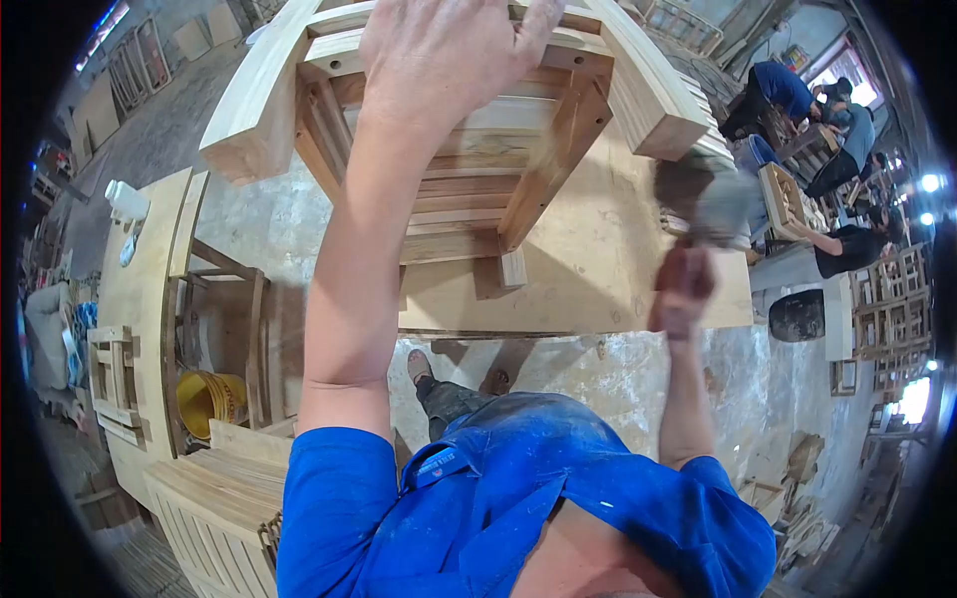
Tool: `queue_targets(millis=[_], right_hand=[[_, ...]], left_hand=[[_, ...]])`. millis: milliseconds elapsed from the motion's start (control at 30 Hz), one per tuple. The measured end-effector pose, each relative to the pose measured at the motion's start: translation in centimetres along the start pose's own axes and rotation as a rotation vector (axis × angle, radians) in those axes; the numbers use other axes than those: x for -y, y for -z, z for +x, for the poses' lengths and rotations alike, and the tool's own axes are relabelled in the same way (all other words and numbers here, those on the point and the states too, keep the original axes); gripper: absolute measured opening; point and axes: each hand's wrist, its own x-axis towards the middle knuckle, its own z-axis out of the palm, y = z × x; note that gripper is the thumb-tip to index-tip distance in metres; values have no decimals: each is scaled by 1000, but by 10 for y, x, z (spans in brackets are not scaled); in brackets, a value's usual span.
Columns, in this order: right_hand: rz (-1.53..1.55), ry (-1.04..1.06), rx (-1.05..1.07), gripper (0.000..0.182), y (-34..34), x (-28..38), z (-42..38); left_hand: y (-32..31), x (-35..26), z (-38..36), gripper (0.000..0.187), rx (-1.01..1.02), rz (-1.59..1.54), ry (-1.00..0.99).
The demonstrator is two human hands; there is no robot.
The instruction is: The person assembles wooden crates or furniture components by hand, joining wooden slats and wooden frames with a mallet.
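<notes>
A pale wooden chair frame (pixel 476 244) with slats, thick legs and drilled holes stands on the plywood-topped worktable (pixel 588 299). My left hand (pixel 444 55) lies over its upper rail, thumb stretched to the right and gripping the frame; the other fingertips run out of the top of the view. On the right, my right hand (pixel 686 289) is closed around the handle of a mallet (pixel 713 199), raised beside the frame's right leg. Motion smears both the mallet's head and this hand.
At left is a bench (pixel 150 259) with a white bottle (pixel 126 199), and a yellow bucket (pixel 211 401) is beneath. Slatted wooden pieces (pixel 214 518) stand at lower left. Several people (pixel 847 239) work at right, near a black stool (pixel 797 315) and stacked frames (pixel 892 309).
</notes>
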Motion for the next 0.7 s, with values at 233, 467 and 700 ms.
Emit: queue_targets(millis=[233,467,700], right_hand=[[-6,-55,189,22,88,119,252],[-586,-20,699,41,4,139,262],[-473,9,662,32,-15,126,234]], left_hand=[[11,-5,1,47,83,-13,60],[-1,3,-1,51,57,-35,97],[7,4,-1,54,50,-44,92]])
